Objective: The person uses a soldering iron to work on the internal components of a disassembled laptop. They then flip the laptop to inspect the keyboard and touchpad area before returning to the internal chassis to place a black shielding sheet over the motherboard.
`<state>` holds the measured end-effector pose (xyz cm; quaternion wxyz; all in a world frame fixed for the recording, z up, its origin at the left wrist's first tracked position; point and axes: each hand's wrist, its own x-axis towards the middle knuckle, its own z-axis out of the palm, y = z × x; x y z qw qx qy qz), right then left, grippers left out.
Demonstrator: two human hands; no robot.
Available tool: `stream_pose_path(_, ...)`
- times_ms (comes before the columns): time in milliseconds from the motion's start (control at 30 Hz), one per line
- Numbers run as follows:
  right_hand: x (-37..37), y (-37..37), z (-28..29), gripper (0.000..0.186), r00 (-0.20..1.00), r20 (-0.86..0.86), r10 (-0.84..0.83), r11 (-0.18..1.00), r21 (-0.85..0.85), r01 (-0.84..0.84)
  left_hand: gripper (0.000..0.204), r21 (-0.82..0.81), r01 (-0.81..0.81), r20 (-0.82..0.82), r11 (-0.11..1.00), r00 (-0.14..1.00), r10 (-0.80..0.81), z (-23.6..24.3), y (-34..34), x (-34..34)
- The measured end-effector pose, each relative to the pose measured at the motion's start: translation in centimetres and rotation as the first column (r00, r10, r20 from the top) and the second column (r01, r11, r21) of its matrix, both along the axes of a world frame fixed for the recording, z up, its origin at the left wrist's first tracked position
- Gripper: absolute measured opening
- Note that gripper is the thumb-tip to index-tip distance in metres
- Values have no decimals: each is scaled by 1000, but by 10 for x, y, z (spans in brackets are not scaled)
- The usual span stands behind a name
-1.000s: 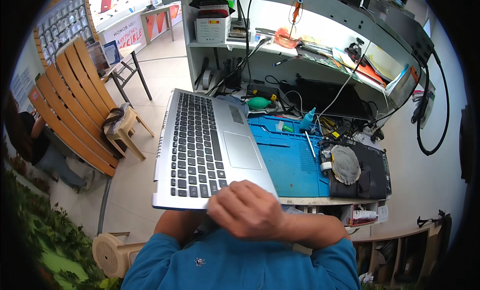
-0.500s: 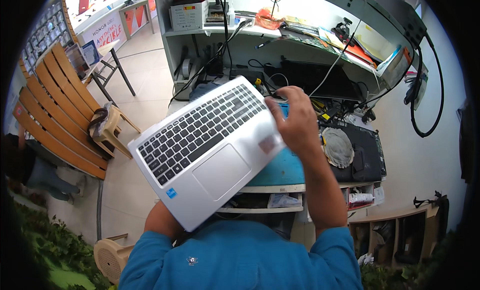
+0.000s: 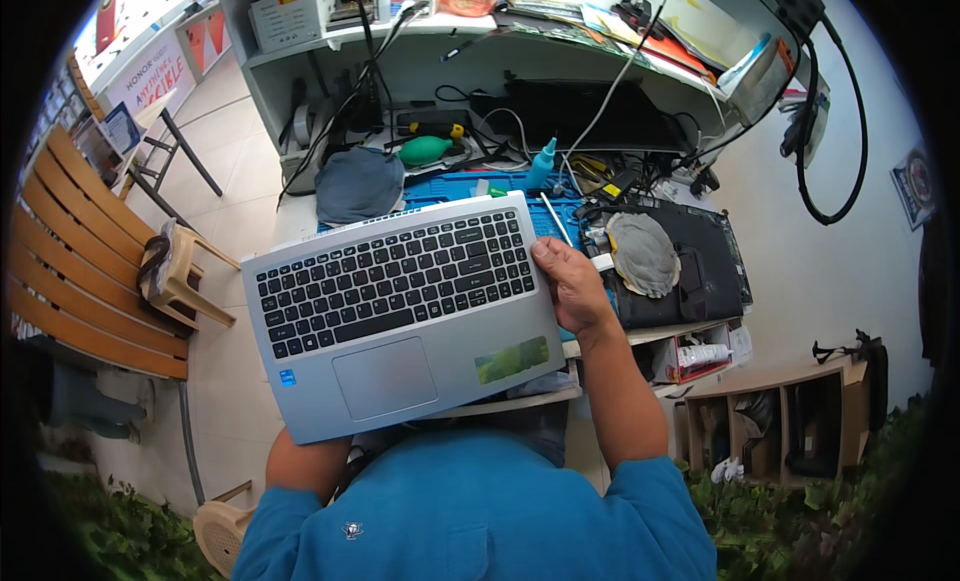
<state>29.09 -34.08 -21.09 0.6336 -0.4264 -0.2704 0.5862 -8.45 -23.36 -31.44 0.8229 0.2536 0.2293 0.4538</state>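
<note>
A silver laptop base (image 3: 400, 311) with a black keyboard and grey touchpad is held above the blue work mat (image 3: 470, 186), keys facing up and its long side nearly level. My right hand (image 3: 570, 281) grips its right edge, thumb on the top surface. My left hand is hidden beneath the laptop; only the left forearm (image 3: 305, 461) shows below its lower edge, so what that hand does cannot be seen.
The bench holds a dark grey cloth (image 3: 357, 184), a green air blower (image 3: 428, 149), a blue bottle (image 3: 541, 165), a black laptop shell (image 3: 690, 266) with a grey round pad (image 3: 643, 253) and tangled cables. A wooden slatted bench (image 3: 80, 281) and beige stool (image 3: 180, 271) stand at the left.
The laptop base has swung from upright on end to flat and nearly level, keys up. My right hand went from its lower edge to its right edge.
</note>
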Motion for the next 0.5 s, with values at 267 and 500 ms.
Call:
stream_pose_path(267, 0, -9, -16, 30, 992, 51, -113, 993, -35, 115, 49, 27, 8, -23, 1000, 1000, -7, -5, 4, -4)
stream_pose_path(500, 15, -12, -19, 32, 991, 72, -110, 993, -26, 112, 50, 59, -22, -20, 998, 1000, 23, -10, 2, -18)
